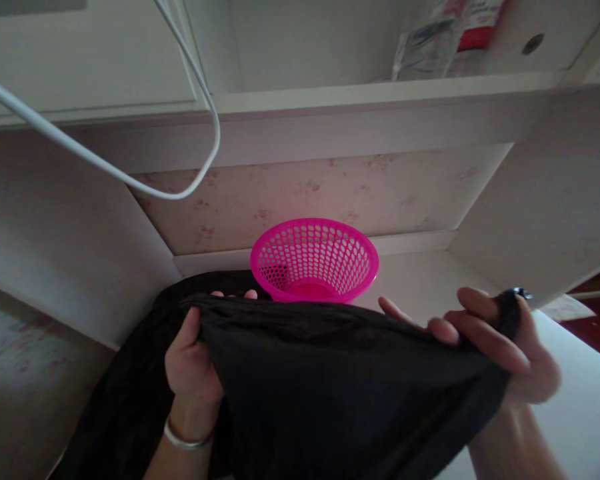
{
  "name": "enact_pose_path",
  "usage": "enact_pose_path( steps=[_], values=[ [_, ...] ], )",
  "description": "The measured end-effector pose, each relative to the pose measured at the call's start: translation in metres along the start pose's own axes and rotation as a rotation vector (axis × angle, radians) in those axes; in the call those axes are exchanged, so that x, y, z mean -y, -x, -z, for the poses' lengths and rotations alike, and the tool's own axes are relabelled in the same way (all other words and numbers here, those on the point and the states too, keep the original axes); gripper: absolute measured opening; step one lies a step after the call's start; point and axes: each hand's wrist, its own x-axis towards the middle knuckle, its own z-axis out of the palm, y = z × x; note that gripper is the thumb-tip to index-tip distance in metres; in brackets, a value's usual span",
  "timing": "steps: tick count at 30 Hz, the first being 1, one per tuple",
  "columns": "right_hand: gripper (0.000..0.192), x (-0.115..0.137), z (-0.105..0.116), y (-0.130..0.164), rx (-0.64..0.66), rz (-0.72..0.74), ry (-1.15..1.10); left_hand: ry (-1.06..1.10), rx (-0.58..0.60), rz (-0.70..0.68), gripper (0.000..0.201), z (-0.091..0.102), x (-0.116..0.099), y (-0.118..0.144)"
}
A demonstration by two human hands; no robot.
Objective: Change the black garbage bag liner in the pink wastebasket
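Note:
A black plastic bag (pixel 350 393) is stretched between my two hands, its upper edge pulled nearly straight and its lower part hanging out of the frame. My left hand (pixel 195 363), with a silver bangle at the wrist, grips the bag's left corner between thumb and fingers. On the other side my right hand (pixel 510 347) pinches the right part of that edge; a bunched black bit (pixel 510 313) sits around its fingers. Just behind the bag stands a bright pink perforated plastic basket (pixel 315 260), its lower front hidden by the bag.
More black material (pixel 130 373) lies at the left, partly under my left arm. A white cable (pixel 180 193) loops down at upper left. Above is a white shelf (pixel 380 93) with clear plastic packaging (pixel 425 50). White panels stand on both sides of the white desktop (pixel 570 400).

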Motion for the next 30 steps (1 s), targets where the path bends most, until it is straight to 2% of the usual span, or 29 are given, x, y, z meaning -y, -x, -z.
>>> enact_pose_path(
  steps=[2, 4, 6, 8, 10, 11, 13, 16, 17, 19, 22, 24, 26, 28, 30],
  values=[
    [0.046, -0.002, 0.001, 0.002, 0.036, -0.122, 0.051, 0.043, -0.007, -0.001, 0.025, -0.003, 0.004, 0.005],
    [0.05, -0.005, 0.001, 0.004, 0.109, -0.294, 0.03, 0.051, 0.037, -0.001, 0.026, -0.006, 0.005, 0.01],
    [0.048, -0.012, -0.001, 0.005, 0.201, -0.45, -0.093, 0.041, 0.141, 0.029, 0.025, -0.009, 0.006, 0.015],
    [0.04, -0.02, -0.003, 0.005, 0.278, -0.528, -0.193, 0.007, 0.299, 0.094, 0.023, -0.012, 0.007, 0.019],
    [0.032, -0.028, -0.005, 0.005, 0.302, -0.526, -0.158, -0.048, 0.43, 0.168, 0.019, -0.018, 0.012, 0.022],
    [0.029, -0.031, -0.004, 0.005, 0.29, -0.506, -0.093, -0.09, 0.457, 0.206, 0.02, -0.021, 0.016, 0.022],
    [0.025, -0.033, -0.003, 0.004, 0.26, -0.478, 0.047, -0.246, 0.405, 0.266, 0.027, -0.026, 0.024, 0.022],
    [0.048, -0.03, -0.001, 0.003, 0.339, -0.524, 0.144, -0.476, 0.244, 0.359, 0.026, -0.033, 0.035, 0.024],
    [0.055, -0.028, -0.001, 0.003, 0.384, -0.531, 0.148, -0.475, 0.222, 0.393, 0.024, -0.035, 0.037, 0.025],
    [0.054, -0.025, -0.002, 0.002, 0.428, -0.498, 0.17, -0.365, 0.241, 0.432, 0.029, -0.036, 0.038, 0.027],
    [0.042, -0.024, -0.003, 0.004, 0.365, -0.431, 0.274, -0.301, 0.289, 0.384, 0.035, -0.036, 0.036, 0.028],
    [0.045, -0.026, -0.004, 0.008, 0.352, -0.436, 0.32, -0.375, 0.315, 0.344, 0.033, -0.035, 0.034, 0.028],
    [0.045, -0.027, -0.007, 0.014, 0.377, -0.412, 0.304, -0.509, 0.446, 0.297, 0.024, -0.035, 0.03, 0.029],
    [0.032, -0.027, -0.012, 0.019, 0.418, -0.342, 0.24, -0.621, 0.619, 0.213, 0.018, -0.037, 0.028, 0.03],
    [0.018, -0.027, -0.018, 0.022, 0.481, -0.313, 0.145, -0.619, 0.672, 0.167, 0.016, -0.04, 0.03, 0.032]
  ],
)
